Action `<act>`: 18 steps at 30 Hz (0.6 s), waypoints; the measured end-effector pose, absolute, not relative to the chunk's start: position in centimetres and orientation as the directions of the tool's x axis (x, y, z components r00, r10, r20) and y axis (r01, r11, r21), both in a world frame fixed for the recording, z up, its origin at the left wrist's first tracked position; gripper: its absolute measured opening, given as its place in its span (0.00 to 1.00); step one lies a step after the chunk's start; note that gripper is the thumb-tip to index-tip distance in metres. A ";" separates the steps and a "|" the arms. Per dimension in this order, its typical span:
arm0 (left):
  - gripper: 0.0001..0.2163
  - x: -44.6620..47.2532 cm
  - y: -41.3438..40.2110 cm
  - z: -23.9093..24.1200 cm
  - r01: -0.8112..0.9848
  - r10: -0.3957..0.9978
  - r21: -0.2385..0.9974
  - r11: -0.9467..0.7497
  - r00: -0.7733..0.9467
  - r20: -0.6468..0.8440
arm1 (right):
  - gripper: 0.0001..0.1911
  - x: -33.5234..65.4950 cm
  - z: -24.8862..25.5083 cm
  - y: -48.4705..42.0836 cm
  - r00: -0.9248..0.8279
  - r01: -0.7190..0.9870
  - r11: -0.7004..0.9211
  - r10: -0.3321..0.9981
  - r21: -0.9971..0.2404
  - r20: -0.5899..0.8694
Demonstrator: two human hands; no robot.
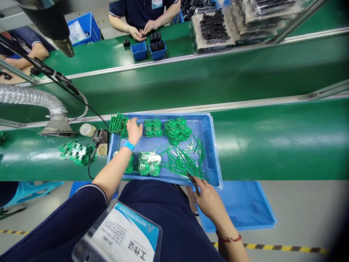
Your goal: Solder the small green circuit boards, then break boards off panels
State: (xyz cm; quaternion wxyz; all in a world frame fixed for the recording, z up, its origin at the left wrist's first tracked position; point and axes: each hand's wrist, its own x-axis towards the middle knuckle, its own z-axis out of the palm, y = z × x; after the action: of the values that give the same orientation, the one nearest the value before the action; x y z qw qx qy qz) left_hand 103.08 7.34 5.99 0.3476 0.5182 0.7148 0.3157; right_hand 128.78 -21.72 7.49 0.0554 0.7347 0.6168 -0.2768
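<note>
My left hand (134, 131) reaches over the far left corner of a blue tray (214, 153), its thumb apart from the fingers. It is at a stack of green circuit boards (118, 124) with upright edge strips; the fingertips are partly hidden. My right hand (209, 198) grips a dark plier-like tool (194, 183) at the tray's near right edge. The tool's tip points at a loose heap of thin green strips (182, 162). More green boards lie in piles: a small group (153, 128), a larger pile (177, 130) and a near stack (149, 163).
Left of the tray are loose green boards (76, 153), a soldering iron stand (100, 137), a round container (87, 129) and a fume hose hood (56, 123). Across the bench a co-worker (144, 18) handles black parts by small blue bins (139, 51). Below right stands another blue tray (242, 207).
</note>
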 end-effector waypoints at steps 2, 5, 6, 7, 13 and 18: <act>0.18 101.2 6.2 7.2 0.640 0.970 0.738 0.215 -0.229 -0.085 | 0.28 128.9 7.4 -21.4 0.076 0.931 -0.230 0.880 -0.282 -0.468; 0.15 99.2 5.5 7.9 0.734 0.973 0.650 0.198 -0.229 -0.037 | 0.27 128.8 7.4 -20.8 0.056 0.926 -0.217 0.889 -0.310 -0.454; 0.14 98.9 5.6 7.9 0.747 0.974 0.636 0.194 -0.225 -0.034 | 0.27 128.7 7.5 -20.6 0.051 0.924 -0.213 0.892 -0.318 -0.449; 0.14 98.8 5.7 7.8 0.752 0.975 0.631 0.190 -0.219 -0.033 | 0.26 128.7 7.7 -20.4 0.048 0.922 -0.211 0.896 -0.326 -0.442; 0.12 98.9 6.1 7.9 0.644 0.982 0.744 0.179 -0.159 -0.099 | 0.27 128.0 8.9 -19.2 0.010 0.871 -0.196 0.924 -0.451 -0.382; 0.04 99.0 3.8 10.4 0.404 0.987 0.900 0.163 -0.072 -0.147 | 0.30 126.5 9.8 -17.8 -0.021 0.739 -0.188 0.953 -0.647 -0.301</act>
State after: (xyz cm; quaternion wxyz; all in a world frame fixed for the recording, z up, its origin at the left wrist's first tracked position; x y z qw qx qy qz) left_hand 98.96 3.81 10.44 0.4128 0.5420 0.6413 0.3528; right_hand 126.53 -17.82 9.83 -0.1501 0.6832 0.6194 -0.3565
